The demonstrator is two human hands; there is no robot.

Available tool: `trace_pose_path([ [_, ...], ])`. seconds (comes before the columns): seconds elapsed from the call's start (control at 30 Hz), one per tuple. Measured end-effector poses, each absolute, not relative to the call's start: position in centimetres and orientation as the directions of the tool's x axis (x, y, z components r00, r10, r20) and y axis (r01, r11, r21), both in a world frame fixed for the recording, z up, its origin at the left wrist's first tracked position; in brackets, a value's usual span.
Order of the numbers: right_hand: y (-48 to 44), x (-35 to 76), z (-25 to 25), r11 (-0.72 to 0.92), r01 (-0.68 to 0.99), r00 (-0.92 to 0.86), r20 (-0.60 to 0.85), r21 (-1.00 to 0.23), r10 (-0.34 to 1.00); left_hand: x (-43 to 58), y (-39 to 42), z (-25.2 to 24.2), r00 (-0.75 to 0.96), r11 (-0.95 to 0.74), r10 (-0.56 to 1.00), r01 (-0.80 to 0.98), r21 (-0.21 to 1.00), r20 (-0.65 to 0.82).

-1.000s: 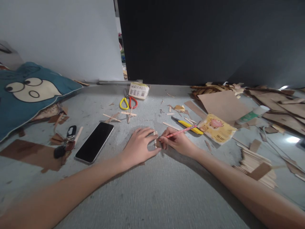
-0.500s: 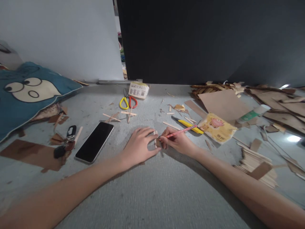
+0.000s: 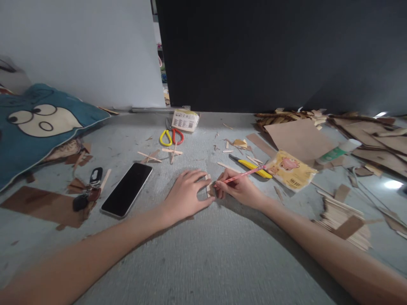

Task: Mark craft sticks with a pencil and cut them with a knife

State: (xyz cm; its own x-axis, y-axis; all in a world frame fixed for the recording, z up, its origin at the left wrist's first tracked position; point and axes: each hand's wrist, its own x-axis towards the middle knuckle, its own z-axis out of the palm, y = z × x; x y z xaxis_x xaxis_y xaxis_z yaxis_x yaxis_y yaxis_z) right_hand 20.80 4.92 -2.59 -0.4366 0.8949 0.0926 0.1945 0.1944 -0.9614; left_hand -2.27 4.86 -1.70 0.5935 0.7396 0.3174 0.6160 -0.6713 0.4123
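Observation:
My left hand (image 3: 187,193) lies flat on the grey floor, fingers stretched out and pressing down on small wooden sticks (image 3: 208,185) laid side by side. My right hand (image 3: 239,187) is closed in a writing grip on a pink pencil (image 3: 243,174), whose tip rests against the right edge of those sticks. The two hands almost touch over the sticks. Most of each stick is hidden under my fingers.
A black phone (image 3: 127,189) and keys (image 3: 87,193) lie to the left, beside a blue cushion (image 3: 38,123). Scissors (image 3: 171,136) and a small box (image 3: 185,120) sit further back. A yellow utility knife (image 3: 252,165), a yellow packet (image 3: 291,169), a glue tube (image 3: 337,152), cardboard pieces (image 3: 299,137) and a stick pile (image 3: 341,216) fill the right.

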Motion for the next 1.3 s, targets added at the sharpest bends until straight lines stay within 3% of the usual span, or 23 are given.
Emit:
trace_pose_path([
  [1.3,4.88,20.62,-2.8,0.2,0.185,-0.453,0.097,-0.962,0.886,-2.26,4.82,-1.71,0.6,-0.679,0.734,0.622,0.39,0.319],
])
